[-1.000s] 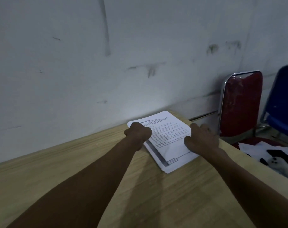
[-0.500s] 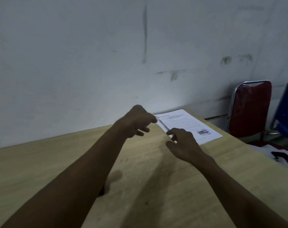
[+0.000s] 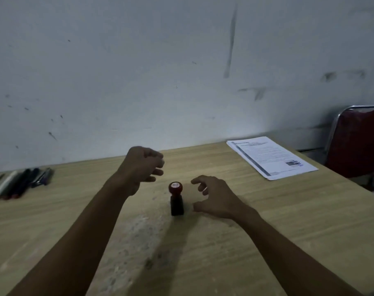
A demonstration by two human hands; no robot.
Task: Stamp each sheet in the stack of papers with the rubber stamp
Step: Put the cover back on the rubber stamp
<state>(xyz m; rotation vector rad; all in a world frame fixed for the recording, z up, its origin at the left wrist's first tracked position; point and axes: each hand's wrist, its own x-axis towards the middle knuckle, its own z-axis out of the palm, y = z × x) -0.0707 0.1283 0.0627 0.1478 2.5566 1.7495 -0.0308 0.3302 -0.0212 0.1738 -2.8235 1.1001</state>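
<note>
Stamp [image 3: 176, 198] between hands, papers [image 3: 271, 157] far right, pens [image 3: 21, 183] left.

Print on top sheet of paper stack [image 3: 271, 158] too small, blurred; nothing legible.

Both hands have left the stack of papers [image 3: 271, 157], which a second ago lay under them and now sits untouched at the far right of the table [image 3: 288, 221], well apart from either hand. The view has swung left, bringing in a rubber stamp [image 3: 176, 198] standing upright and a row of pens [image 3: 19, 183] at the far left. The right hand [image 3: 216, 197] now hovers just right of the stamp, fingers [image 3: 197, 180] curved toward it without touching. The left hand [image 3: 143, 165] hangs loosely curled above the table, left of the stamp.
</note>
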